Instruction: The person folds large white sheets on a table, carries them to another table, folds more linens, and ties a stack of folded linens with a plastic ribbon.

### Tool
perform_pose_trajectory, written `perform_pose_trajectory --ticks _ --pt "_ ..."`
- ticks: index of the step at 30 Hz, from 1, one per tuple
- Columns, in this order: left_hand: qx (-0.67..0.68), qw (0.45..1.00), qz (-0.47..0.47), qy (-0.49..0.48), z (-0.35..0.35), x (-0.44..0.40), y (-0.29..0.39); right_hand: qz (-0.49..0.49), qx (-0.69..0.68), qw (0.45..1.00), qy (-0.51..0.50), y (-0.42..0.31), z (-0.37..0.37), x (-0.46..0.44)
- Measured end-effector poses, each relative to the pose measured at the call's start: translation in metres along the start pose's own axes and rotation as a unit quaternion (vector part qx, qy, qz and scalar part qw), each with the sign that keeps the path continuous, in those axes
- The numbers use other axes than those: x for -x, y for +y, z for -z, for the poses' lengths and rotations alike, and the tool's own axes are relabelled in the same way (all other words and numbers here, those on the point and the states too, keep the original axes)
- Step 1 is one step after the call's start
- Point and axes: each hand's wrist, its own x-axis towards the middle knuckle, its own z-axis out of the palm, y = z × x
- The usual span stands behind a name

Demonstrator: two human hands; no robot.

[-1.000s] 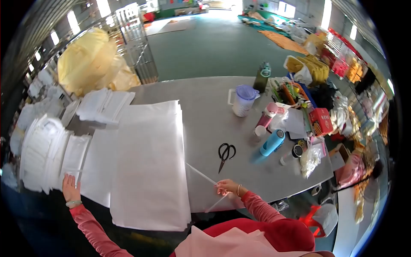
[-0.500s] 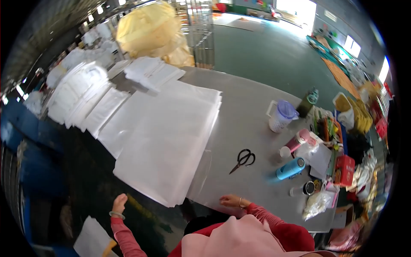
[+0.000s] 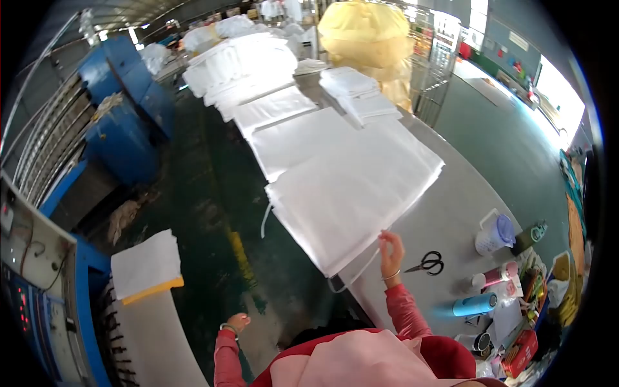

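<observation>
A broad stack of white sheets [image 3: 351,174] lies on the grey table, its near corner at the table's front edge. My right hand [image 3: 391,253] is at the right edge of that stack, fingers raised and somewhat apart, with nothing visible in them. Whether the fingertips touch the sheets I cannot tell. A thin pale strip [image 3: 358,274] hangs below the stack's near corner. Low over the floor, away from the table, is my left hand [image 3: 239,322], its fingers curled together and apparently holding nothing. Black-handled scissors [image 3: 429,263] lie right of my right hand.
On the table's right stand a blue bottle [image 3: 474,305], a pink bottle [image 3: 501,273] and a lilac-lidded pitcher [image 3: 495,235]. Folded white bundles [image 3: 248,64] are piled at the far end. At left, a blue machine [image 3: 93,258] has a white sheet [image 3: 147,264] with a yellow edge.
My view has turned left, bringing the machine into sight. My right hand has moved from the table's front edge to the side of the white stack. My left hand is still over the floor.
</observation>
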Motion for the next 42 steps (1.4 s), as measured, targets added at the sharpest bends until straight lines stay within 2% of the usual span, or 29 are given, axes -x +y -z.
perform_pose_trajectory --ticks 3,6,7,8,9,11,12,13,14,16,18,19,22,23,25,26,28,32,35,37,38,39,40,41,42 --pt "-0.147 0.983 -0.083 -0.077 -0.036 0.024 -0.071 0.156 0.046 0.986 -0.033 -0.04 -0.035 -0.004" --pt "-0.112 0.981 -0.142 0.064 -0.09 0.082 -0.14 0.197 0.243 0.933 -0.179 -0.057 -0.083 0.05" --pt "-0.113 0.989 -0.083 0.046 -0.103 0.094 -0.153 0.219 0.304 0.899 -0.226 -0.058 -0.095 0.069" --pt "-0.107 0.994 -0.02 0.027 -0.119 0.102 -0.167 0.185 0.316 0.898 -0.244 -0.049 -0.1 0.078" --pt "-0.094 0.994 0.045 0.007 -0.137 0.111 -0.179 0.232 0.356 0.882 -0.203 -0.026 -0.106 0.083" --pt "-0.126 0.991 -0.01 0.052 -0.183 0.116 -0.233 0.246 0.355 0.887 -0.161 -0.014 -0.114 0.088" --pt "0.043 0.996 0.072 -0.017 -0.192 0.125 -0.236 0.257 0.35 0.891 -0.135 -0.005 -0.118 0.09" --pt "0.195 0.964 0.173 -0.058 -0.194 0.138 -0.227 0.295 0.315 0.897 -0.099 0.008 -0.122 0.089" --pt "0.198 0.958 0.195 -0.069 -0.202 0.145 -0.234 0.316 0.319 0.891 -0.069 0.007 -0.126 0.09" --pt "0.016 0.987 0.112 -0.111 -0.224 0.149 -0.25 0.357 0.307 0.881 -0.039 0.002 -0.132 0.092" --pt "-0.168 0.975 0.015 -0.148 -0.232 0.143 -0.264 0.366 0.329 0.87 -0.027 0.006 -0.137 0.095" --pt "-0.189 0.972 -0.004 -0.142 -0.236 0.14 -0.273 0.365 0.345 0.865 -0.015 0.008 -0.137 0.094" --pt "-0.009 1.0 0.012 0.004 -0.252 0.151 -0.301 0.375 0.347 0.86 -0.003 0.012 -0.14 0.094" --pt "0.111 0.991 0.067 0.031 -0.256 0.154 -0.304 0.371 0.348 0.861 0.003 0.014 -0.142 0.095" --pt "0.341 0.921 0.168 0.082 -0.256 0.158 -0.304 0.361 0.351 0.864 0.019 0.017 -0.145 0.097" --pt "0.447 0.862 0.215 0.106 -0.25 0.161 -0.298 0.359 0.354 0.863 0.027 0.018 -0.146 0.097" --pt "0.635 0.699 0.294 0.149 -0.245 0.165 -0.291 0.337 0.357 0.871 0.035 0.013 -0.148 0.101" --pt "0.677 0.644 0.301 0.188 -0.257 0.168 -0.289 0.318 0.349 0.88 0.041 0.005 -0.149 0.105" --pt "0.703 0.618 0.295 0.193 -0.281 0.166 -0.284 0.292 0.385 0.875 0.007 0.011 -0.143 0.103" --pt "0.726 0.605 0.27 0.187 -0.296 0.169 -0.27 0.309 0.39 0.867 -0.008 0.016 -0.141 0.101" --pt "0.705 0.633 0.271 0.171 -0.306 0.171 -0.259 0.316 0.391 0.864 -0.014 0.013 -0.139 0.101" --pt "0.602 0.736 0.284 0.125 -0.312 0.169 -0.25 0.321 0.394 0.861 -0.019 0.014 -0.135 0.101" --pt "0.446 0.846 0.288 0.052 -0.306 0.171 -0.231 0.329 0.391 0.859 -0.024 0.016 -0.134 0.1" --pt "0.342 0.895 0.285 -0.012 -0.293 0.174 -0.206 0.337 0.389 0.857 -0.028 0.018 -0.132 0.098" --pt "0.294 0.912 0.28 -0.049 -0.286 0.177 -0.184 0.344 0.387 0.855 -0.032 0.02 -0.131 0.097"
